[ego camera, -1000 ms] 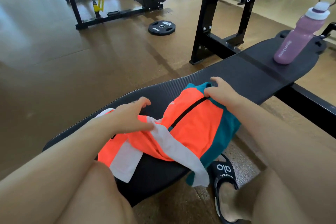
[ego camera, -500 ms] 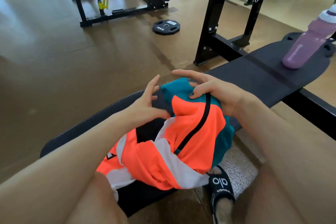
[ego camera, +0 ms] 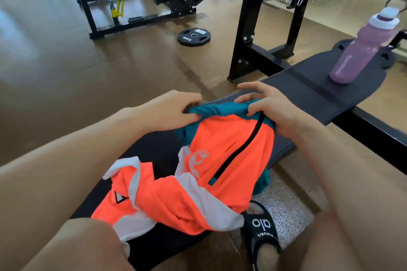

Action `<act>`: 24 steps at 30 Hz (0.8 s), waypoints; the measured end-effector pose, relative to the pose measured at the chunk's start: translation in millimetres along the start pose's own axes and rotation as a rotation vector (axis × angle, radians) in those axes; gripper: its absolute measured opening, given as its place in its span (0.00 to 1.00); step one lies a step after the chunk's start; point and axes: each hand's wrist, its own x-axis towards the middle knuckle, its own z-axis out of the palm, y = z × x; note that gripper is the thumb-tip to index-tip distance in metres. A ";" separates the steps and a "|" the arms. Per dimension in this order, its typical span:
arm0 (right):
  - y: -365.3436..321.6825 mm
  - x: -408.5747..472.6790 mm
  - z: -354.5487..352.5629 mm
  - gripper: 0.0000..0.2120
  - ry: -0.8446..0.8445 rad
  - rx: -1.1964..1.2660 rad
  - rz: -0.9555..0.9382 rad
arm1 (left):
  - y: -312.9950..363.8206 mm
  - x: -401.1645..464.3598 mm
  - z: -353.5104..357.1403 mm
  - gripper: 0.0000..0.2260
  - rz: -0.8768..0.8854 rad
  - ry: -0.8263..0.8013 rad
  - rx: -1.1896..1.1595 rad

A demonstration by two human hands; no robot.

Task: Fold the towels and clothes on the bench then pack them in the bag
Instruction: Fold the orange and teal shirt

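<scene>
An orange, white and teal sports garment (ego camera: 222,160) with a black zip line hangs over the black padded bench (ego camera: 308,94) in front of me. My left hand (ego camera: 174,110) pinches the teal top edge at its left end. My right hand (ego camera: 271,105) grips the same teal edge at its right end, fingers partly spread. The upper part is lifted off the bench; the lower part lies crumpled on the bench near my left thigh. No bag and no towel are in view.
A purple water bottle (ego camera: 361,48) stands on the far end of the bench. Black rack uprights (ego camera: 248,22) rise behind the bench. A 10 kg weight plate (ego camera: 193,36) lies on the brown floor. My foot in a black slide sandal (ego camera: 262,231) rests below the garment.
The garment was lying on the bench under both hands; both hands have lifted its teal top edge and spread apart along it, so the front now hangs open.
</scene>
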 end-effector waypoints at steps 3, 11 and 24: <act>-1.6 2.9 -6.6 0.25 0.086 -0.191 -0.053 | -0.7 17.4 -2.0 0.01 -0.057 0.081 0.014; 7.8 16.9 -46.1 0.16 0.711 -1.061 -0.280 | 5.7 40.1 -3.1 0.13 -0.061 0.282 0.629; 45.7 17.9 41.2 0.20 -0.038 -1.067 -0.119 | -11.8 -47.7 64.4 0.31 -0.518 -0.296 0.243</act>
